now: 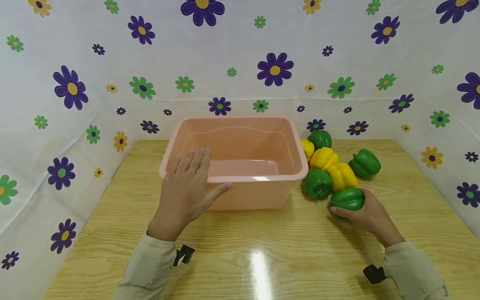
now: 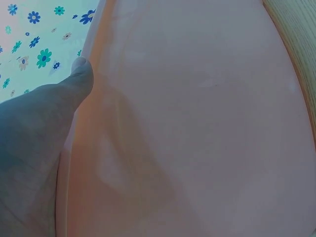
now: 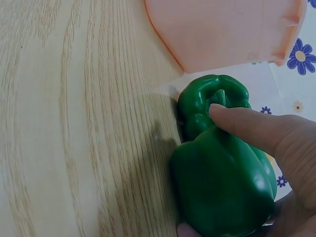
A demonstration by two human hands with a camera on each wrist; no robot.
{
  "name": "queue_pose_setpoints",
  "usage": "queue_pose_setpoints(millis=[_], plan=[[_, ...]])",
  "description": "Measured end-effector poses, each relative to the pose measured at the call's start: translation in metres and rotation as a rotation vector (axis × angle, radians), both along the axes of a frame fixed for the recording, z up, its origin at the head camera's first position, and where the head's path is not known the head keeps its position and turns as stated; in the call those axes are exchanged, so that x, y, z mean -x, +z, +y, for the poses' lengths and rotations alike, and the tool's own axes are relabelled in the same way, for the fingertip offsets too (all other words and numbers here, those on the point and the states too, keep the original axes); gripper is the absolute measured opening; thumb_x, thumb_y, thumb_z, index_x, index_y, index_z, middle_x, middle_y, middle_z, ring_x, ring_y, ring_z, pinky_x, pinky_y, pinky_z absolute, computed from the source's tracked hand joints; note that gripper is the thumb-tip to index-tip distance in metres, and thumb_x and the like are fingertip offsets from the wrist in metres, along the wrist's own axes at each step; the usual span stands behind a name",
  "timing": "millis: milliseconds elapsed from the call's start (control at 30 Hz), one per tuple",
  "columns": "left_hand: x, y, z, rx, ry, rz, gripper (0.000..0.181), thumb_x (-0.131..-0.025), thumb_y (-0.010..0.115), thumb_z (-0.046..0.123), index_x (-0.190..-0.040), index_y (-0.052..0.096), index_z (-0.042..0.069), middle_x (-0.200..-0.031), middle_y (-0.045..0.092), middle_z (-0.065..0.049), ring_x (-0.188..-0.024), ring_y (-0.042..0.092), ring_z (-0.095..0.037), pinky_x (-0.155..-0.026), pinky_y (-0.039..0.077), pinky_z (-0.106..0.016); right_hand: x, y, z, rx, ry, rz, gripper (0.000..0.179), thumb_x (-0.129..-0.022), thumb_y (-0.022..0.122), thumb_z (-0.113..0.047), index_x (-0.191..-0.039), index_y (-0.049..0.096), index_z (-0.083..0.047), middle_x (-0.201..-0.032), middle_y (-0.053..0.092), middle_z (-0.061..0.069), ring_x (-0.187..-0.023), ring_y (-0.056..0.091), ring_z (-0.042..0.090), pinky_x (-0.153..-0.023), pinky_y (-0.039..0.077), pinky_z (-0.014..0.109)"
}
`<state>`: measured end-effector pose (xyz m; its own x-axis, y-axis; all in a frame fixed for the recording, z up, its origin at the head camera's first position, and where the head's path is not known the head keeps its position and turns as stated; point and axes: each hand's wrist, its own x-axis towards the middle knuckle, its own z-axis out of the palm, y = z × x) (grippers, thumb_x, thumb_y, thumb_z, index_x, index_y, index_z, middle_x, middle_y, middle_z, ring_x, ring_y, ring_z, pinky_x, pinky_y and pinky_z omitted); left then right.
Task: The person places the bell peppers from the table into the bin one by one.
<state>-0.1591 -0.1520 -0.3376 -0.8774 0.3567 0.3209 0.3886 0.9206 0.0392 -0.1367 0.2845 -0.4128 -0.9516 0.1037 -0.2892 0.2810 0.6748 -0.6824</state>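
My left hand (image 1: pixel 184 187) rests with straight fingers over the front rim of a pink plastic tub (image 1: pixel 247 193), thumb stretched along the rim. In the left wrist view the tub's front wall (image 2: pixel 207 123) fills most of the picture. My right hand (image 1: pixel 371 214) grips a green bell pepper (image 1: pixel 348 199) at the right, thumb on its near side. The right wrist view shows that green pepper (image 3: pixel 222 182) close up, with another green pepper (image 3: pixel 190 106) just behind it. Beside the tub lie this second green pepper (image 1: pixel 317 184) and a yellow pepper (image 1: pixel 343 176), both near the held one.
Further back are another yellow pepper (image 1: pixel 324 158), a partly hidden yellow one (image 1: pixel 307 148) and a green pepper (image 1: pixel 320 139). One more green pepper (image 1: pixel 365 163) lies apart at the right. A flowered cloth (image 1: pixel 240 50) hangs behind the wooden table (image 1: pixel 232 258).
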Motion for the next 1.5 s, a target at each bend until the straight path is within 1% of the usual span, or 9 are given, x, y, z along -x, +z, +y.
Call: queue_pose_setpoints(millis=[267, 533, 667, 900, 1000, 1100, 1333, 1433, 1500], plan=[[-0.001, 0.0, 0.0, -0.004, -0.008, 0.024, 0.102, -0.092, 0.047, 0.076, -0.156, 0.032, -0.002, -0.158, 0.039, -0.019, -0.147, 0.033, -0.039, -0.121, 0.019, -0.056, 0.0, -0.001, 0.0, 0.017, 0.001, -0.003, 0.114, -0.085, 0.079, -0.05, -0.153, 0.013, 0.013, -0.14, 0.039, 0.035, -0.119, 0.049, 0.047, -0.094, 0.048, 0.057], [-0.001, 0.0, -0.001, 0.003, -0.008, 0.039, 0.102, -0.092, 0.047, 0.076, -0.156, 0.034, -0.002, -0.158, 0.04, -0.019, -0.147, 0.033, -0.038, -0.121, 0.02, -0.056, 0.001, 0.0, 0.001, 0.028, -0.016, -0.034, 0.116, -0.087, 0.076, -0.051, -0.155, 0.008, 0.013, -0.143, 0.036, 0.036, -0.121, 0.048, 0.048, -0.096, 0.048, 0.057], [-0.001, 0.0, 0.0, 0.0, -0.006, 0.037, 0.102, -0.092, 0.047, 0.076, -0.156, 0.034, -0.002, -0.158, 0.039, -0.018, -0.148, 0.032, -0.038, -0.121, 0.019, -0.056, 0.0, 0.001, 0.001, 0.034, -0.019, -0.033, 0.116, -0.087, 0.077, -0.051, -0.155, 0.008, 0.013, -0.143, 0.036, 0.037, -0.121, 0.048, 0.048, -0.095, 0.048, 0.057], [-0.002, 0.0, -0.001, 0.004, -0.01, 0.048, 0.102, -0.092, 0.048, 0.076, -0.155, 0.035, -0.003, -0.158, 0.04, -0.019, -0.146, 0.035, -0.039, -0.12, 0.02, -0.057, -0.002, -0.001, 0.004, 0.053, -0.02, -0.042, 0.118, -0.086, 0.077, -0.052, -0.155, 0.009, 0.013, -0.143, 0.036, 0.036, -0.121, 0.048, 0.047, -0.094, 0.049, 0.055], [-0.002, 0.0, 0.0, 0.006, -0.009, 0.037, 0.102, -0.092, 0.048, 0.076, -0.156, 0.034, -0.002, -0.159, 0.038, -0.018, -0.147, 0.033, -0.038, -0.121, 0.019, -0.056, -0.002, -0.001, 0.005, 0.046, -0.026, -0.049, 0.119, -0.086, 0.077, -0.053, -0.155, 0.008, 0.014, -0.143, 0.035, 0.037, -0.121, 0.048, 0.047, -0.094, 0.049, 0.056], [-0.002, 0.001, 0.0, 0.009, -0.006, 0.026, 0.102, -0.092, 0.048, 0.075, -0.156, 0.033, -0.002, -0.159, 0.037, -0.018, -0.148, 0.032, -0.038, -0.121, 0.018, -0.056, -0.002, 0.001, 0.005, 0.039, -0.032, -0.056, 0.119, -0.086, 0.077, -0.054, -0.154, 0.008, 0.015, -0.143, 0.035, 0.038, -0.121, 0.048, 0.047, -0.095, 0.049, 0.056], [-0.002, 0.001, -0.001, 0.008, -0.002, 0.023, 0.102, -0.092, 0.047, 0.076, -0.156, 0.033, -0.002, -0.159, 0.037, -0.018, -0.147, 0.032, -0.038, -0.121, 0.018, -0.056, -0.004, 0.01, 0.009, 0.015, -0.04, -0.077, 0.121, -0.086, 0.073, -0.058, -0.153, 0.006, 0.017, -0.143, 0.033, 0.039, -0.12, 0.047, 0.048, -0.095, 0.048, 0.057], [-0.002, 0.0, -0.001, 0.007, 0.0, 0.016, 0.102, -0.092, 0.046, 0.077, -0.157, 0.032, -0.002, -0.16, 0.036, -0.018, -0.148, 0.031, -0.039, -0.122, 0.017, -0.056, -0.005, 0.014, 0.012, 0.017, -0.031, -0.064, 0.12, -0.087, 0.073, -0.058, -0.153, 0.006, 0.018, -0.142, 0.034, 0.039, -0.118, 0.048, 0.047, -0.093, 0.05, 0.054], [-0.002, 0.0, -0.001, 0.006, 0.001, 0.012, 0.103, -0.092, 0.046, 0.077, -0.157, 0.032, -0.002, -0.16, 0.036, -0.018, -0.148, 0.031, -0.038, -0.122, 0.016, -0.056, -0.006, 0.015, 0.012, 0.021, -0.022, -0.047, 0.118, -0.088, 0.073, -0.057, -0.152, 0.008, 0.018, -0.14, 0.037, 0.038, -0.116, 0.05, 0.045, -0.09, 0.051, 0.051]])
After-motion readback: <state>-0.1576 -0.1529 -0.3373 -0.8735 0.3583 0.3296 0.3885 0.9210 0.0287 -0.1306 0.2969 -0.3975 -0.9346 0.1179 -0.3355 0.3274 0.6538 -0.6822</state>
